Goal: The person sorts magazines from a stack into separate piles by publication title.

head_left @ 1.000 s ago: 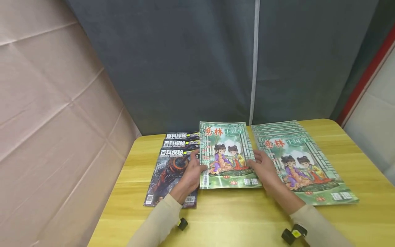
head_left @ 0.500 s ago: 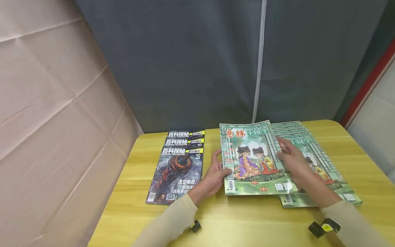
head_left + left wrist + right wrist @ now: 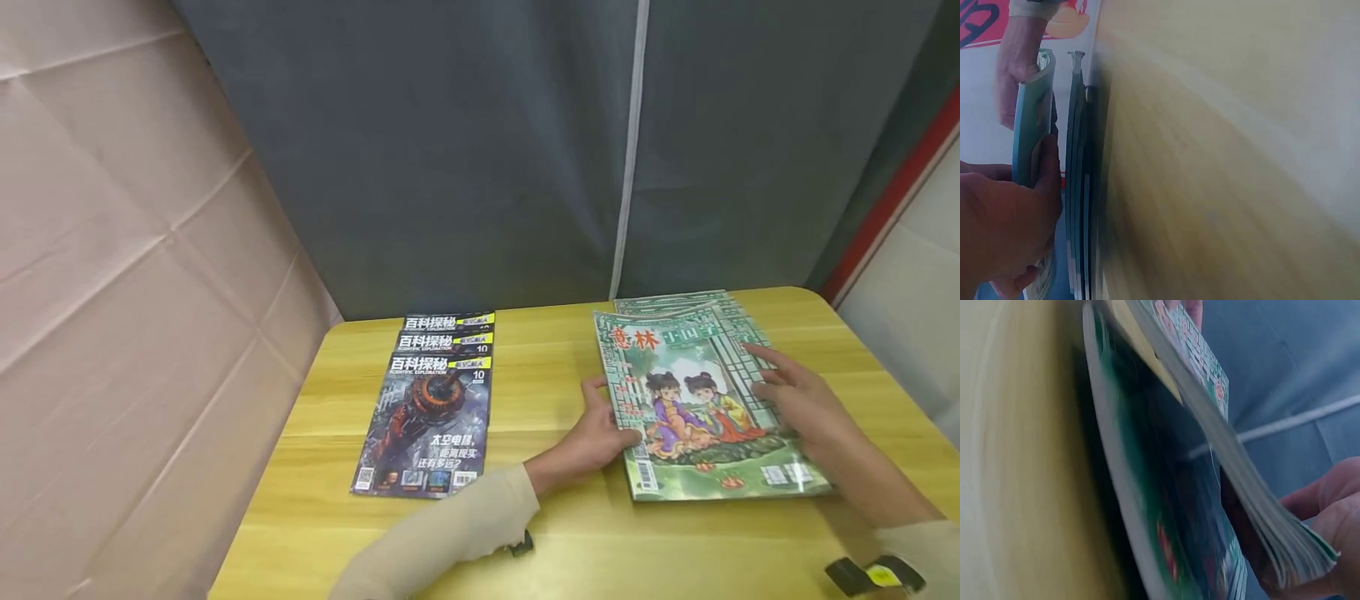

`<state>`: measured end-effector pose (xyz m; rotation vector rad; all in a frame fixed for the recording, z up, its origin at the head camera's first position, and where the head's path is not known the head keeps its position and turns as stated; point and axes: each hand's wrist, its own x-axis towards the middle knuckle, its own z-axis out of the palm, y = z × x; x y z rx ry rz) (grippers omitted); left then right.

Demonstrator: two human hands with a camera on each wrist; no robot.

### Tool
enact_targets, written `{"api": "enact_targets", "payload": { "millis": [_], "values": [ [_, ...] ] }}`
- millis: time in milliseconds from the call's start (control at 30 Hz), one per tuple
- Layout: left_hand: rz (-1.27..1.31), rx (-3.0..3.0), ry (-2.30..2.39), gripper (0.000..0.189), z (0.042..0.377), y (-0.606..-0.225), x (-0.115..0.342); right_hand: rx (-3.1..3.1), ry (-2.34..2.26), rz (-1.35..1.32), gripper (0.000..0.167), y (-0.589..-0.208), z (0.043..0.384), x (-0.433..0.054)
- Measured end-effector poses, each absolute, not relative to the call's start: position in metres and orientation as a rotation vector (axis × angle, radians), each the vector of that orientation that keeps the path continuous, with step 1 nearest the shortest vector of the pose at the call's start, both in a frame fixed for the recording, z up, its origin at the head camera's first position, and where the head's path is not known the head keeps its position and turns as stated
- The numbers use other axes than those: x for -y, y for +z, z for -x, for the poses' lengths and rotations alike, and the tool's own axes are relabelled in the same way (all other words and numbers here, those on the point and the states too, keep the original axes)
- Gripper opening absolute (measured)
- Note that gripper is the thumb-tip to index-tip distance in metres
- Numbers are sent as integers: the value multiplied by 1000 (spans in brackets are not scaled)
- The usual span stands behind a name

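A green-covered magazine (image 3: pixel 697 417) with two cartoon children on its front is held between both hands. My left hand (image 3: pixel 592 433) grips its left edge, thumb on the cover and fingers underneath. On the opposite edge my right hand (image 3: pixel 810 408) pinches it. Below lies a fanned stack of matching green magazines (image 3: pixel 675 302), mostly hidden from the head view. The left wrist view shows a gap between the held magazine (image 3: pixel 1034 125) and the stack (image 3: pixel 1079 187). In the right wrist view the held magazine (image 3: pixel 1235 469) tilts above the stack's top cover (image 3: pixel 1147 469).
Three dark science magazines (image 3: pixel 427 425) lie overlapped on the left of the yellow wood-grain table (image 3: pixel 540 375). A dark grey curtain (image 3: pixel 450 167) hangs behind the table. Pale cloth (image 3: pixel 135 333) lines the left side, and a red strip (image 3: pixel 892 200) runs along the right.
Both hands have carried the green magazine rightward, from the middle of the table to over the green stack. The dark magazines, partly covered earlier, now show fully beside the left arm.
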<state>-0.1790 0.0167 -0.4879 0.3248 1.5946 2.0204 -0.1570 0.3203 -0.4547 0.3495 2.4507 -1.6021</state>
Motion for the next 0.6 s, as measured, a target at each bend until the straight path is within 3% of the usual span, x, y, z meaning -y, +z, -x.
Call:
{"api": "enact_targets", "payload": {
  "millis": [500, 600],
  "values": [
    [-456, -1990, 1678, 82, 171, -486, -71, -2488, -1649, -312, 68, -473, 135, -374],
    [-490, -2129, 1517, 96, 170, -480, -72, -2499, -1635, -319, 68, -474, 134, -378]
  ]
}}
